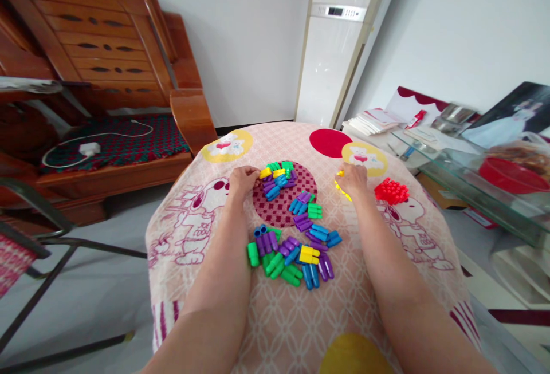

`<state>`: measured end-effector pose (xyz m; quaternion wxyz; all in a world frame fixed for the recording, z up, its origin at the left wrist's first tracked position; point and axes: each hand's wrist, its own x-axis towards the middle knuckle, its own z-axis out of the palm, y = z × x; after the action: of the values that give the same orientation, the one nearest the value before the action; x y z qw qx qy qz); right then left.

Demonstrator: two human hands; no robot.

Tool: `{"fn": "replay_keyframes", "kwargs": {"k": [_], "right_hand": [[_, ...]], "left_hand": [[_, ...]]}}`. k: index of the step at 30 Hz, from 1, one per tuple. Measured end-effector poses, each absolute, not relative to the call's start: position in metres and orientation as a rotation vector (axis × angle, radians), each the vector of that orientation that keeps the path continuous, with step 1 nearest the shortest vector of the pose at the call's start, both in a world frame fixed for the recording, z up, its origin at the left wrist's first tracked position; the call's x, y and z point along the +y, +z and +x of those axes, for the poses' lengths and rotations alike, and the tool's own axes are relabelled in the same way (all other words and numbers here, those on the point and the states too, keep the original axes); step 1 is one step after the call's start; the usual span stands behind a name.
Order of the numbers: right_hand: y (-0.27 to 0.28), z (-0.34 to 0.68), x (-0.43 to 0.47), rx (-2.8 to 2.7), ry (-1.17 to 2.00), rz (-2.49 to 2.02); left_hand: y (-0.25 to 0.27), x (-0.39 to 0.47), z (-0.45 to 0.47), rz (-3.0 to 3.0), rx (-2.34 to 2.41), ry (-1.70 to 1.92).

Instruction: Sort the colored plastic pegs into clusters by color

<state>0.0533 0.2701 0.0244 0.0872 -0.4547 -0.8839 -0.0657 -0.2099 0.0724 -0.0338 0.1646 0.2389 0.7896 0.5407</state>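
Note:
Bent fingers of my left hand (pixel 244 181) are closed at the edge of a pile of plastic building blocks, on a yellow block (pixel 265 173). Around it lie blue, purple and green blocks (pixel 281 182). Further right, my right hand (pixel 354 179) is closed over a small group of yellow blocks (pixel 342 189); its fingertips are partly hidden and seem to pinch one. A tight cluster of red blocks (pixel 391 191) stands to the right of that hand. Nearer to me, mixed blocks (pixel 292 254) spread in a loose curve between my forearms.
The blocks lie on a round table with a patterned cloth (pixel 296 328). A wooden bench (pixel 107 70) stands at left, with a metal-framed chair (pixel 38 242) in front. On the right is a glass shelf (pixel 485 176) holding a red bowl (pixel 515 174) and papers (pixel 373 121).

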Motion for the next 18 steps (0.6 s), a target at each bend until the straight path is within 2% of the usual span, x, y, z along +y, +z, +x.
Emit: {"fn": "replay_keyframes", "kwargs": {"k": [4,12,18], "right_hand": [[0.029,0.051,0.262,-2.624,-0.230,-1.284],[0.040,-0.020,0.200,-2.779,0.030,-0.608],[0.028,-0.067,0.174,-2.924,0.031,-0.598]], "left_hand": [[-0.033,0.072,-0.208,0.664,2.233,1.562],[-0.029,0.070,-0.205,0.809,2.146,1.521],[-0.026,0.069,-0.200,0.967,1.982,1.518]]}}
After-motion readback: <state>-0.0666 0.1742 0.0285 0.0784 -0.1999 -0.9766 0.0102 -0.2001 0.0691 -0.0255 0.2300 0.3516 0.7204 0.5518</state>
